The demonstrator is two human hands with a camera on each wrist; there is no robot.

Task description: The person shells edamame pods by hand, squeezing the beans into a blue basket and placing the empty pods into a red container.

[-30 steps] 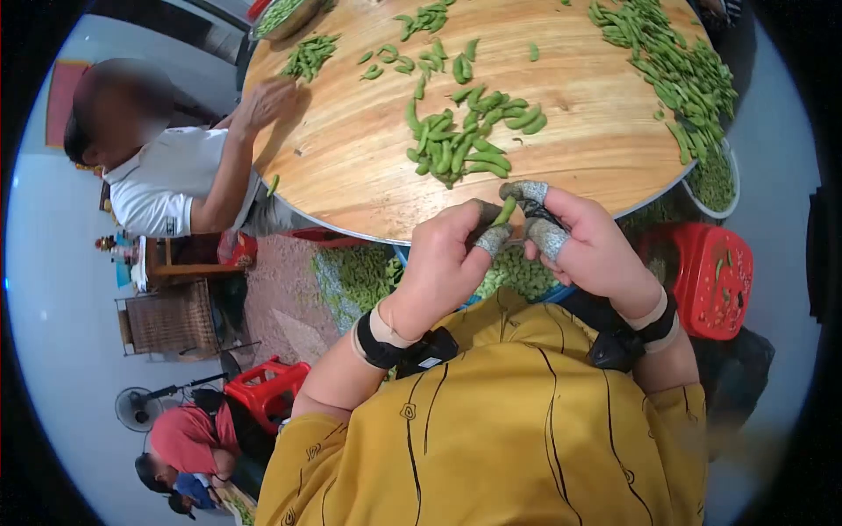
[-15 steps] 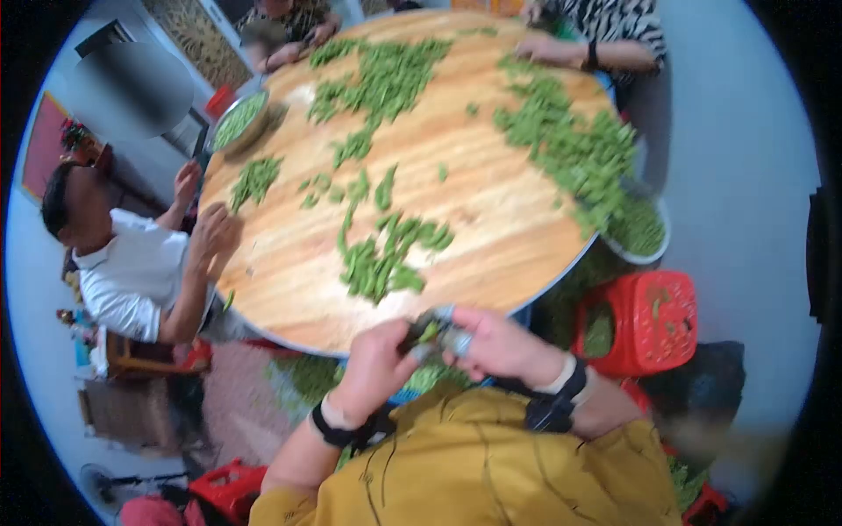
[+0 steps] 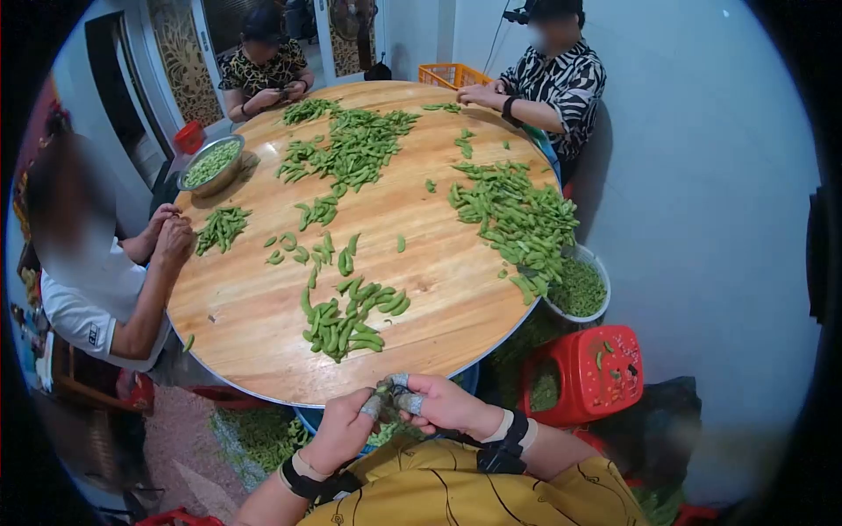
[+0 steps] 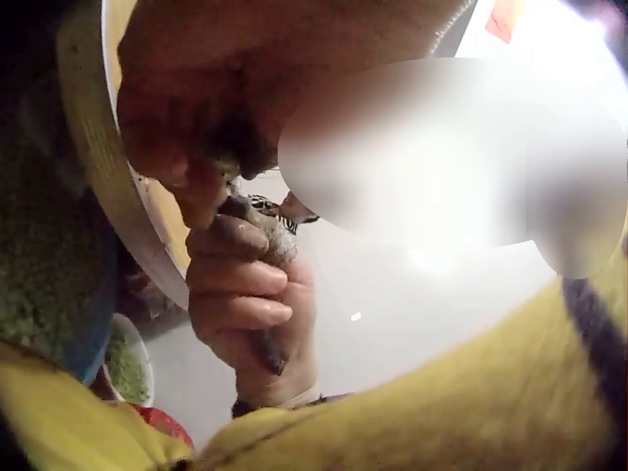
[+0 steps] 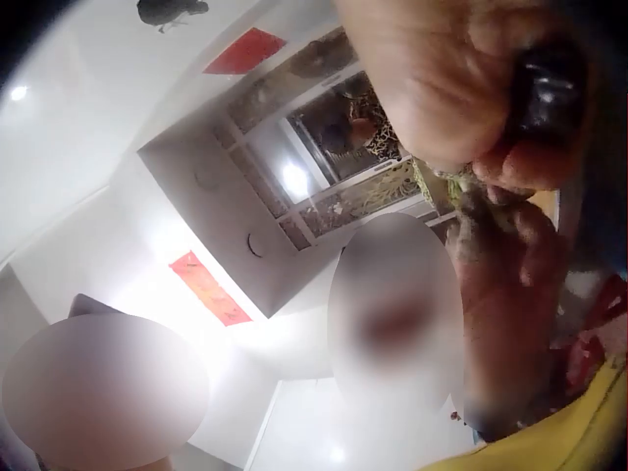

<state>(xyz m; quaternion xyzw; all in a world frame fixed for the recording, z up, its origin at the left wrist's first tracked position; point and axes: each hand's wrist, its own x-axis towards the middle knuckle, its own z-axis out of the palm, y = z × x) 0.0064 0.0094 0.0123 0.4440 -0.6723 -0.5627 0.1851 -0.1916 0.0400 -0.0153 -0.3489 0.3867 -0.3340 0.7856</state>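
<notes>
Two hands at work: both meet just below the near rim of the round wooden table (image 3: 263, 307), over the lap of the person in the yellow shirt (image 3: 474, 491).
Table load: loose heaps of green soybean pods; nearest heap (image 3: 346, 320) lies on the wood just beyond the hands, a larger heap (image 3: 517, 215) to the right, another (image 3: 351, 149) toward the far side.
Containers: metal bowl (image 3: 210, 164) at the left far edge; white basin (image 3: 579, 289) below the right rim; blue basin (image 3: 307, 421) under the table edge, mostly hidden by the hands.
Left hand (image 3: 344, 428): fingers curled, taped fingertips pinching a small green pod (image 3: 383, 392) against the other hand.
Right hand (image 3: 438, 405): fingers curled, grey-wrapped fingertips (image 3: 410, 403) on the same pod; the wrist views are too dark and close to add detail.
Pod position: between the two sets of fingertips, in the air, clear of the table, roughly above the blue basin.
Risk 1: the pod is small and held only at the tips; a slip of the wrapped fingers could drop it to the floor, where husks (image 3: 254, 434) already lie.
Risk 2: judged likely that beans squeezed out sideways would miss the basin, since the hands sit near its edge.
Change, view: half a second back the camera pointed lower; now it has tilted up and the whole table and three other seated people show.
Change, hands: they sat higher in the picture then and now lie near the bottom; the two-handed pinch looks the same.
</notes>
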